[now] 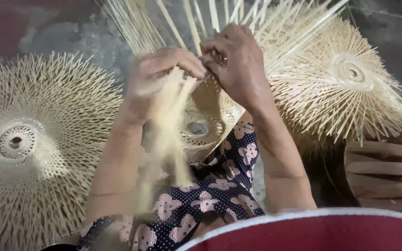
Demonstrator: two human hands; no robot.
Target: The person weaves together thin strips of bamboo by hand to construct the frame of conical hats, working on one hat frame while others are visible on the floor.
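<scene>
Nearest the lens, a red cloth edge with white trim (303, 230) crosses the bottom, and just beyond it lies a dark floral garment (210, 190) over the lap. Above that, the left hand (164, 74) is curled shut on a blurred bundle of pale strips (166, 139) hanging down from its fingers. The right hand (236, 62), just beside it, pinches the weave of the half-made woven hat (210, 116) directly under both hands; exactly which strip it grips is hard to tell. Loose spokes (201, 18) run away from the fingertips. Finished frames sit left (29, 144) and right (345, 79).
</scene>
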